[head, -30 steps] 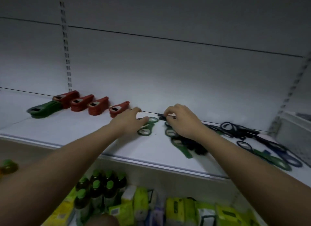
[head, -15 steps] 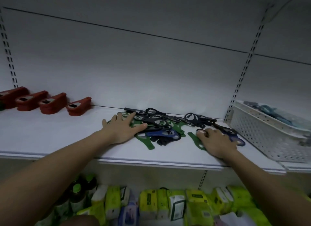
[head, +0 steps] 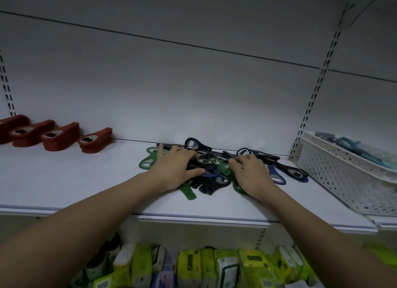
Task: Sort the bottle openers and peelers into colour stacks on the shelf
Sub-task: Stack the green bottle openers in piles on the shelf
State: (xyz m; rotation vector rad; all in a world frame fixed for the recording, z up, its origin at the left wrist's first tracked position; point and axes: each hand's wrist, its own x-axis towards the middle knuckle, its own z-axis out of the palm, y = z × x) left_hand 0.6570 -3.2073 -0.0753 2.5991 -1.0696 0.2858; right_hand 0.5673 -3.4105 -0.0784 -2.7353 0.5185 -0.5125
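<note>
Mixed pile of openers (head: 206,169) mid-shelf (head: 64,180), at 12 o'clock between both hands. Left hand (head: 177,169) spread flat on it; right hand (head: 250,174) loosely curled over its right side, grip unclear. Green opener (head: 188,192) handle pointing 6 o'clock, nearer left hand.

Opener pile (head: 211,176) partly under hands

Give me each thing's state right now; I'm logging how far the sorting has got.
Red stacks: four, sorted, in a row on the shelf.
Mixed pile: green, blue and black openers, still tangled.
Left hand: fingers spread, flat on the pile.
Right hand: resting on the pile, grip unclear.
White basket: at the right, holding bluish items.
</note>
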